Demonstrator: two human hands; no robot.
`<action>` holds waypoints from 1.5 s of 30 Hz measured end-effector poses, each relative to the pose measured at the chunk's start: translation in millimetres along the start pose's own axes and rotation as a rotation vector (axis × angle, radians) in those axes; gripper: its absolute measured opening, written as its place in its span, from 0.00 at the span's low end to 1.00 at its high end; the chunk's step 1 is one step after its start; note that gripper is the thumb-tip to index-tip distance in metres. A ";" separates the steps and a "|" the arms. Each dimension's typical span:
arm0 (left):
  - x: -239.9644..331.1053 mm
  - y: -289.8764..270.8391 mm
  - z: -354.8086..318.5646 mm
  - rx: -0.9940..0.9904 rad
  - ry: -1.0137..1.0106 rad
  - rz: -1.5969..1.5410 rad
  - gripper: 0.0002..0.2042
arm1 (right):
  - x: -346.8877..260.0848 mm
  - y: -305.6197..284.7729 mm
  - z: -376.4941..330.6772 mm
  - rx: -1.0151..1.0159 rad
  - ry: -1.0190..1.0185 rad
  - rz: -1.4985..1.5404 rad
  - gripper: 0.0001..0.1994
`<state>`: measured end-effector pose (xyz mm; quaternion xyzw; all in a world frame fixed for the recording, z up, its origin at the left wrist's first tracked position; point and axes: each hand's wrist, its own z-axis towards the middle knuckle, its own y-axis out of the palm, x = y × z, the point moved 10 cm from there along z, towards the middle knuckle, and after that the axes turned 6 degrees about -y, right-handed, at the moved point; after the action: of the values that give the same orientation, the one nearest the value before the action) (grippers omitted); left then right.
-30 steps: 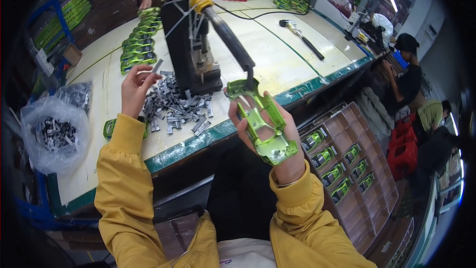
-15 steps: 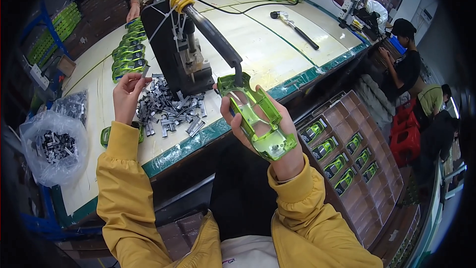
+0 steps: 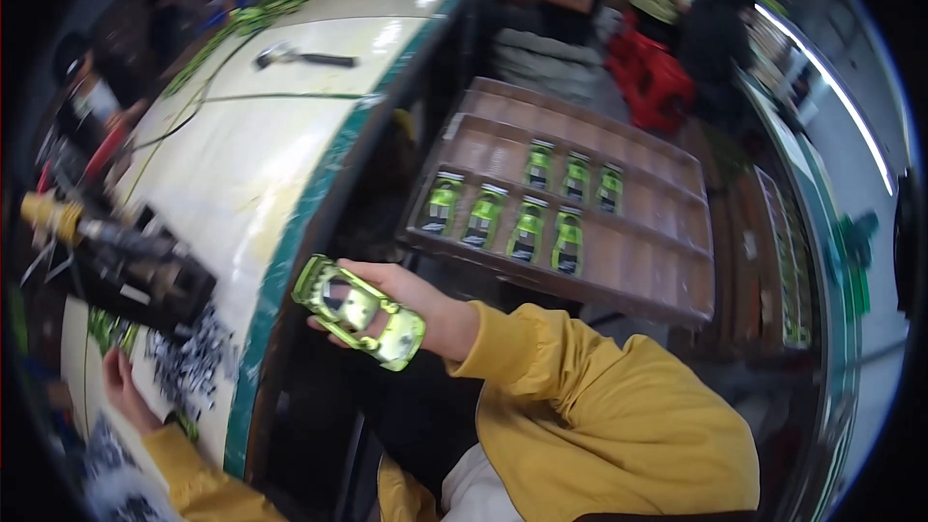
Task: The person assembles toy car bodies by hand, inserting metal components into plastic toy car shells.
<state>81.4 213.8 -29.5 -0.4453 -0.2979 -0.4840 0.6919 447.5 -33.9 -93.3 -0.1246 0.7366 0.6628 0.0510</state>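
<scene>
My right hand [image 3: 425,304] is closed around a bright green toy car body shell [image 3: 362,314], held in front of the table's edge. The shell has window openings and lies tilted along the fingers. At the lower left, my left hand [image 3: 126,391] is beside a pile of small grey metal parts [image 3: 193,358]. Its fingers look pinched together, with a small grey part [image 3: 132,336] seeming to be at their tips, though blur softens it. A black hand press [image 3: 145,275] with a yellow-wrapped handle [image 3: 50,216] stands just beyond the pile.
A brown compartment tray [image 3: 648,275] at the right holds several green toy cars [image 3: 527,229]. A hammer [image 3: 304,58] lies on the cream table [image 3: 261,150], which has a green taped edge [image 3: 304,193]. Red stools [image 3: 652,82] and people are farther off.
The view has swung to the right, bringing the tray to the middle. My right hand has carried the car shell away from the press and off the table. My left hand stays by the pile.
</scene>
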 end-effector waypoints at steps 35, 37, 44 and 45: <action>-33.7 -90.6 -126.6 -0.069 -0.897 -0.194 0.07 | -44.9 41.4 -79.9 -0.002 -0.927 -2.145 0.17; -35.7 -93.3 -128.2 -0.107 -0.920 -0.186 0.07 | 11.3 83.2 -58.8 -0.282 -0.840 -2.049 0.16; -24.8 -100.9 -118.3 -0.266 -0.917 0.133 0.07 | 168.4 175.5 4.6 -1.023 -0.807 -1.745 0.24; -22.1 -99.1 -114.8 -0.269 -0.910 0.135 0.07 | 185.8 184.7 13.7 -1.095 -0.850 -1.765 0.27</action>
<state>-21.2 105.5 -64.5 -0.7161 -0.4756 -0.2280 0.4572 220.8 -25.2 38.4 -0.3724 -0.0776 0.6177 0.6883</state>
